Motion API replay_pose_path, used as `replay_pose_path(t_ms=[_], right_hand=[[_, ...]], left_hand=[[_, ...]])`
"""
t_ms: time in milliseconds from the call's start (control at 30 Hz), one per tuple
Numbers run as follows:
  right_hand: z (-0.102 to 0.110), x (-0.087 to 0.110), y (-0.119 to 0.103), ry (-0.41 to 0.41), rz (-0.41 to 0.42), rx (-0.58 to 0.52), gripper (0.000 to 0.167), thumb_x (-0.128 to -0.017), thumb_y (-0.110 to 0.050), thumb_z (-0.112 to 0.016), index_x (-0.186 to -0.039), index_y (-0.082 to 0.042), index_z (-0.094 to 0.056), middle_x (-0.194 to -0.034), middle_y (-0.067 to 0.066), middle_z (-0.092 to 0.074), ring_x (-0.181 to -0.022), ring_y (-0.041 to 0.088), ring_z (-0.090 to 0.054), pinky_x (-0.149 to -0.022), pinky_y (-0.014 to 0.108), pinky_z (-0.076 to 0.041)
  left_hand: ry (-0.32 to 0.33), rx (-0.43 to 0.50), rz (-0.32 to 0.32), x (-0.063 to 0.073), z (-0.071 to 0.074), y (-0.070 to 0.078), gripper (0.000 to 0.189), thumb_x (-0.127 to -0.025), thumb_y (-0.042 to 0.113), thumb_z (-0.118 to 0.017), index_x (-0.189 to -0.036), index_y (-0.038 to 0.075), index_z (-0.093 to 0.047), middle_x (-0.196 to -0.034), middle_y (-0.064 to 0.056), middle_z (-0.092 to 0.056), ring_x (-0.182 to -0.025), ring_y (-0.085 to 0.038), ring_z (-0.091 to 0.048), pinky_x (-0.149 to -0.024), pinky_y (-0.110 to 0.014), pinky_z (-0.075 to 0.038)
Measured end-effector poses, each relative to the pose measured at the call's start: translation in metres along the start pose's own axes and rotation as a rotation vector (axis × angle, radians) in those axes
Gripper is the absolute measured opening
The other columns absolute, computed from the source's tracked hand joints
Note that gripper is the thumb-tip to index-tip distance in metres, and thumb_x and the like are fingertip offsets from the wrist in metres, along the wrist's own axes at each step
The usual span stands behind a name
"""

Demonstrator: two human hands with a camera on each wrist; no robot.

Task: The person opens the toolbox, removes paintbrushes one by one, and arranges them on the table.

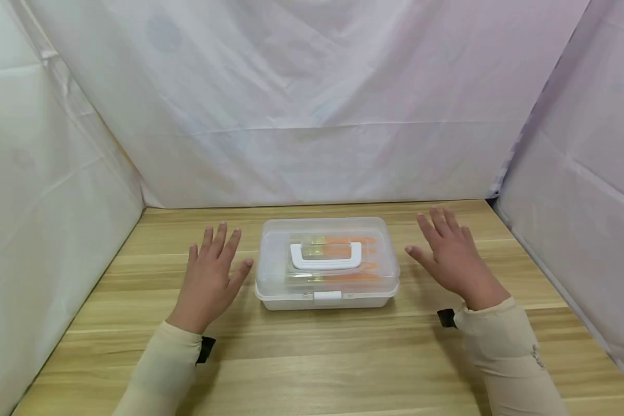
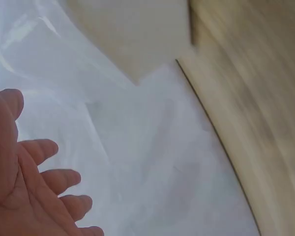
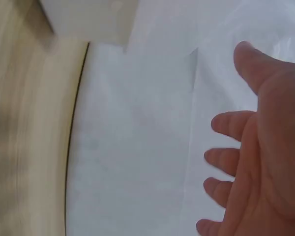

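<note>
A clear-lidded plastic case (image 1: pixel 327 303) with a white handle (image 1: pixel 326 264) and a white front latch (image 1: pixel 327 297) stands closed on the wooden table. Through its lid show several long items with orange handles (image 1: pixel 349 277) and yellowish ends, blurred by the plastic. Left of the case is my left hand (image 1: pixel 206 283), fingers spread, thumb tip close to its side. On the other side my right hand (image 1: pixel 452 260) holds nothing, its fingers apart and its thumb toward the case. Both wrist views show a blurred corner of the case (image 2: pixel 137 34) (image 3: pixel 91 19) beyond the hand.
White cloth sheets (image 1: pixel 312 144) hang behind the table (image 1: pixel 312 358) and along its left and right sides. The back cloth meets the table's far edge, a short way behind the case. Small black tabs (image 1: pixel 205 350) stick out at both sleeve cuffs.
</note>
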State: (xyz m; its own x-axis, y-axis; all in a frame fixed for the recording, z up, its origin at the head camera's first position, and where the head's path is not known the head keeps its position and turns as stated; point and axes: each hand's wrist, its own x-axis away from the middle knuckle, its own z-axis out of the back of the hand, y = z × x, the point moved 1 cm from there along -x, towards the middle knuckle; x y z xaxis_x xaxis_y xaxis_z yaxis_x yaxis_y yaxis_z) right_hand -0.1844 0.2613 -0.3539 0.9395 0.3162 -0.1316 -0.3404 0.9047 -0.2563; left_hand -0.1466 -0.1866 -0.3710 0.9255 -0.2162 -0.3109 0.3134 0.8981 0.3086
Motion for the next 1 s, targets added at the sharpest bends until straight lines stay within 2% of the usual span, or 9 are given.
replay_pose_path(t_ms=[100, 233, 467, 600, 733, 833, 1000], right_hand=[[0.002, 0.002, -0.011, 0.053, 0.09, -0.005, 0.074, -0.103, -0.046, -0.05, -0.157, -0.003, -0.024, -0.163, 0.024, -0.011, -0.15, 0.038, 0.007, -0.11, 0.07, -0.006], [0.003, 0.004, -0.027, 0.096, 0.196, 0.006, 0.074, -0.101, -0.043, -0.056, -0.156, -0.004, -0.027, -0.162, 0.021, -0.015, -0.151, 0.037, 0.001, -0.111, 0.068, -0.009], [-0.001, 0.004, -0.047, 0.139, 0.301, 0.06, 0.074, -0.098, -0.042, -0.06, -0.156, -0.007, -0.03, -0.162, 0.019, -0.019, -0.15, 0.037, -0.004, -0.113, 0.064, -0.011], [-0.005, 0.004, -0.06, 0.149, 0.347, 0.094, 0.074, -0.098, -0.049, -0.057, -0.155, -0.008, -0.033, -0.161, 0.019, -0.023, -0.15, 0.037, -0.009, -0.112, 0.065, -0.016], [-0.012, 0.006, -0.074, 0.136, 0.405, 0.135, 0.074, -0.1, -0.058, -0.046, -0.155, -0.01, -0.036, -0.161, 0.015, -0.026, -0.15, 0.035, -0.011, -0.112, 0.064, -0.017], [-0.018, 0.005, -0.081, 0.134, 0.436, 0.161, 0.072, -0.1, -0.059, -0.045, -0.153, -0.01, -0.039, -0.16, 0.014, -0.028, -0.15, 0.033, -0.013, -0.112, 0.063, -0.017], [-0.029, 0.004, -0.089, 0.152, 0.462, 0.192, 0.068, -0.099, -0.055, -0.051, -0.149, -0.01, -0.045, -0.158, 0.015, -0.034, -0.149, 0.034, -0.018, -0.112, 0.062, -0.02]], left_hand=[[0.052, 0.011, -0.055, 0.005, 0.003, 0.016, 0.068, -0.102, 0.045, -0.051, -0.154, 0.004, -0.035, -0.16, -0.025, -0.02, -0.148, -0.044, -0.009, -0.109, -0.07, -0.013], [0.068, 0.005, -0.128, 0.01, 0.003, 0.038, 0.071, -0.1, 0.048, -0.053, -0.154, 0.006, -0.035, -0.16, -0.023, -0.021, -0.149, -0.043, -0.009, -0.111, -0.068, -0.014], [0.063, -0.11, -0.328, 0.008, -0.007, 0.067, 0.075, -0.102, 0.064, -0.028, -0.155, 0.011, -0.036, -0.163, -0.016, -0.017, -0.151, -0.034, -0.006, -0.113, -0.063, -0.016], [0.079, -0.178, -0.432, 0.004, -0.016, 0.078, 0.074, -0.102, 0.063, -0.026, -0.153, 0.012, -0.039, -0.162, -0.015, -0.021, -0.15, -0.036, -0.012, -0.112, -0.064, -0.019], [0.109, -0.233, -0.473, 0.005, -0.028, 0.086, 0.071, -0.1, 0.059, -0.045, -0.153, 0.012, -0.04, -0.161, -0.016, -0.025, -0.149, -0.04, -0.014, -0.11, -0.066, -0.021], [0.109, -0.27, -0.475, 0.006, -0.036, 0.089, 0.074, -0.094, 0.056, -0.059, -0.153, 0.014, -0.041, -0.161, -0.016, -0.024, -0.149, -0.041, -0.013, -0.11, -0.066, -0.02], [0.078, -0.352, -0.48, 0.006, -0.043, 0.091, 0.075, -0.092, 0.057, -0.061, -0.153, 0.017, -0.041, -0.161, -0.015, -0.025, -0.149, -0.038, -0.015, -0.112, -0.061, -0.023]])
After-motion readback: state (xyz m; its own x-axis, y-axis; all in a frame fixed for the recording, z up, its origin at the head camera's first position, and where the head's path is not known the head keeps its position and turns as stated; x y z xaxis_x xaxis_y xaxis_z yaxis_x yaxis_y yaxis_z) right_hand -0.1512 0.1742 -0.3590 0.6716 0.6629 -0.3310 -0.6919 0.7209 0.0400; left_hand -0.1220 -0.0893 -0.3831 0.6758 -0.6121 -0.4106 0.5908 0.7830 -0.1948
